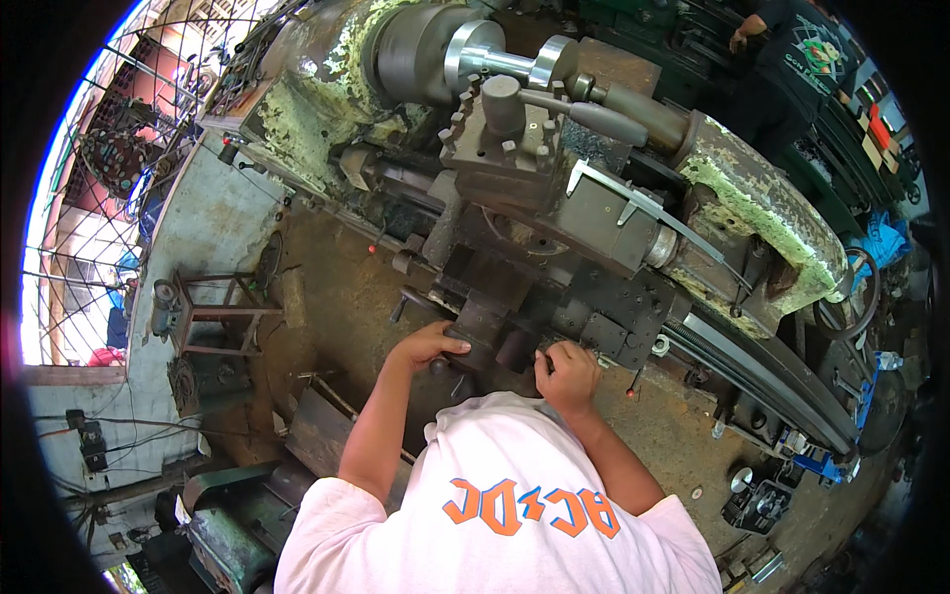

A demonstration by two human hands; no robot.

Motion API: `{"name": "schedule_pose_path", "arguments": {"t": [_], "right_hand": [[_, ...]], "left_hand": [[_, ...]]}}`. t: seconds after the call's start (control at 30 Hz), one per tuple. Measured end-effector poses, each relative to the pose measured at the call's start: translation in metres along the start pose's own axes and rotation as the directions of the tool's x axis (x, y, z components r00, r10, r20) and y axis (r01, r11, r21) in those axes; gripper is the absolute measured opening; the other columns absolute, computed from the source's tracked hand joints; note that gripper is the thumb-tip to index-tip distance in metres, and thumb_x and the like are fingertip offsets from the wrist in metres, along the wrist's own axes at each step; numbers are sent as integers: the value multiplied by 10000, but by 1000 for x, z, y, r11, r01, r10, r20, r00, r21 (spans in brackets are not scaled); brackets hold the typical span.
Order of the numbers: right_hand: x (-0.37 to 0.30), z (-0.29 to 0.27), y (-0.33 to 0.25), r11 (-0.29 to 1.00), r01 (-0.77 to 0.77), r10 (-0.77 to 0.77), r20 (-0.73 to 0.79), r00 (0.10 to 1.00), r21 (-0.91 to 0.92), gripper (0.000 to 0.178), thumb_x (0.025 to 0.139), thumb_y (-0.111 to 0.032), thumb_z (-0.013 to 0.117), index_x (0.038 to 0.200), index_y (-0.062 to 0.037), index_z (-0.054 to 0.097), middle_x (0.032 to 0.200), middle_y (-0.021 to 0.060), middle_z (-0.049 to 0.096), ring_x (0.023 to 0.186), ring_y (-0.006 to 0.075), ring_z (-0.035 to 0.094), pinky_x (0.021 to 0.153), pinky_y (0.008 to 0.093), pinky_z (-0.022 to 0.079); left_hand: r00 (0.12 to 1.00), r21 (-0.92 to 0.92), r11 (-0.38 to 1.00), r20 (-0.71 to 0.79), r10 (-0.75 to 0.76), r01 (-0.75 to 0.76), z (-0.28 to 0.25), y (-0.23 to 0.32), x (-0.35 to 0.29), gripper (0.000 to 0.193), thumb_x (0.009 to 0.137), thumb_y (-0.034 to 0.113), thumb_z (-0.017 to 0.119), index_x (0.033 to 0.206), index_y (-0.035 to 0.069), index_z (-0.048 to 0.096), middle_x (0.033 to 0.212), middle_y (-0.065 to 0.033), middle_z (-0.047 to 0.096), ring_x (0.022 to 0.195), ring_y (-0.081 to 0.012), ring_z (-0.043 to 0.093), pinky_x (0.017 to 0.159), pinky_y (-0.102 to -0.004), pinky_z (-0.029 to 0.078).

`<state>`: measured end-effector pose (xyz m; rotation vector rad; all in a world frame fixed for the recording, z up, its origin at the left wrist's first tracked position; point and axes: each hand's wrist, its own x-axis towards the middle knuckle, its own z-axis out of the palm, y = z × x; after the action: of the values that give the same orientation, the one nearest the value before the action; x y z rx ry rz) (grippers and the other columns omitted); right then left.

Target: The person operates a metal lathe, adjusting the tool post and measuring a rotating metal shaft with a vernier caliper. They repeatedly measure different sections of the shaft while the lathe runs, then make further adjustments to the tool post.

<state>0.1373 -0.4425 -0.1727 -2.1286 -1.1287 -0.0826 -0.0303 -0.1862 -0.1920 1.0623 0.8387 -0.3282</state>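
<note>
I stand at a worn metal lathe. My left hand lies on the dark cross-slide housing, fingers stretched and thumb apart, beside a crank handle. My right hand is curled closed next to a dark round knob; whatever its fingers grip, if anything, is hidden. Beyond them stands the tool post, with a clamping lever on top. A shiny stepped metal workpiece sits between the chuck and the tailstock. A vernier caliper rests on the machine.
The bed rails run toward the lower right. A handwheel stands at the tailstock end. A metal-framed stand and a green machine are on the left. Another person works at the far right. Tools lie on the floor.
</note>
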Motion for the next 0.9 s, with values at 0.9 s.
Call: {"name": "schedule_pose_path", "arguments": {"t": [0.9], "right_hand": [[0, 1, 0, 1000, -17, 17, 16, 1000, -27, 185, 794, -190, 760, 733, -80, 624, 753, 90, 642, 681, 322, 640, 666, 440, 485]], "left_hand": [[941, 479, 877, -311, 134, 33, 39, 23, -19, 867, 634, 314, 941, 1325, -79, 597, 1215, -179, 715, 1119, -269, 684, 1021, -364, 506]]}}
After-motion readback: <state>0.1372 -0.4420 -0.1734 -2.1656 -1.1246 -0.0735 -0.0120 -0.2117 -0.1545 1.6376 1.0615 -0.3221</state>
